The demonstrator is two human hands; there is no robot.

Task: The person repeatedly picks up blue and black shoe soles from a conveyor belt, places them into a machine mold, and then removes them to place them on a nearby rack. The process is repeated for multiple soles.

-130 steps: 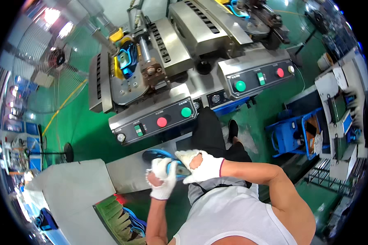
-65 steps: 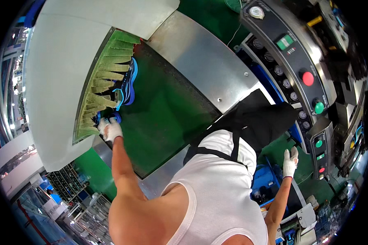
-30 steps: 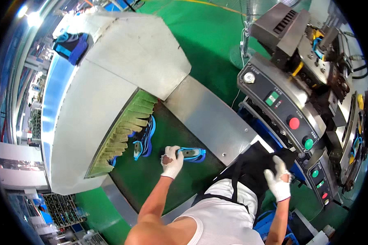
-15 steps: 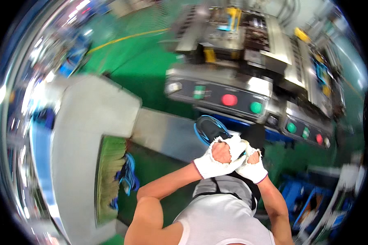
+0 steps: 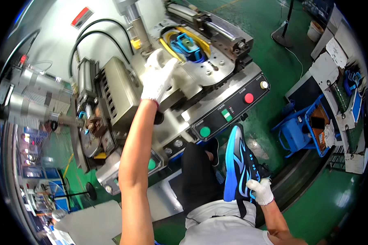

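My left hand [image 5: 157, 77], in a white work glove, reaches out over the metal press [image 5: 186, 81] with its fingers apart and nothing visible in them. It is beside a blue and black shoe [image 5: 187, 45] seated in the press between yellow pads [image 5: 199, 40]. In my right hand [image 5: 261, 191], also gloved in white, is a black and blue sneaker [image 5: 242, 163], gripped at one end beside my lap. The sneaker's blue gradient sole edge faces left. Some of the right fingers are hidden behind the shoe.
The press front carries a control panel [image 5: 229, 112] with green and red buttons. A second press station [image 5: 94, 132] stands to the left. A blue stool [image 5: 300, 132] and a rack with shoe parts [image 5: 349, 94] are on the right. Black hoses [image 5: 106, 24] loop behind.
The view has swung to the right. My hands, together over my lap before, are now apart: the left stretched toward the press, the right holding the sneaker low at my right.
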